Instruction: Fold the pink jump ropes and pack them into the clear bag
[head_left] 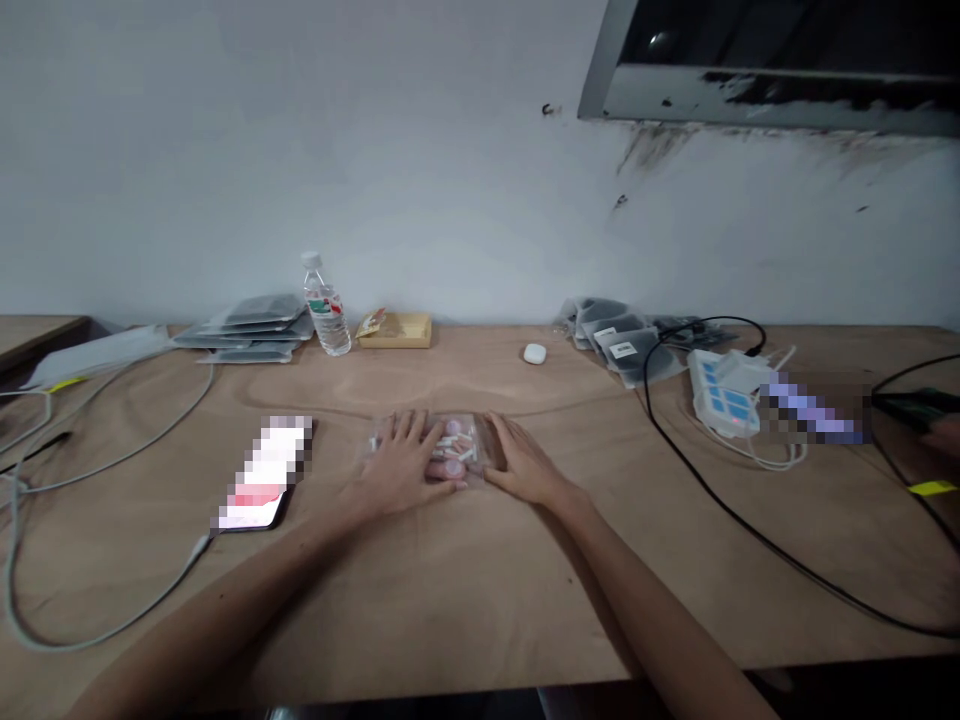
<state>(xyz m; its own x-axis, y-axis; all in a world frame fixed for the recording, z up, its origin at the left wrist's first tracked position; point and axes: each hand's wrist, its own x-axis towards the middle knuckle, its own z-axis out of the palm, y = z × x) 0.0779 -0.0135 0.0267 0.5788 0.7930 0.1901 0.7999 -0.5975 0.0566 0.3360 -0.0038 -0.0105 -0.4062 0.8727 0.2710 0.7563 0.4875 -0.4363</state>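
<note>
In the middle of the wooden table lies a clear plastic bag (459,440) with several small pink and white pieces inside, too small to name. My left hand (401,460) rests flat over the bag's left part, its fingers spread and hiding some of the contents. At the bag's right edge is my right hand (521,462), fingers stretched forward and the thumb touching the plastic. Neither hand is closed around anything.
A lit phone (262,475) on a cable lies to the left. Along the wall stand a water bottle (327,310), a yellow tray (409,332), a white case (535,353) and grey packets (611,335). A power strip (720,395) and black cable (697,495) are right, near another person's hand (946,438).
</note>
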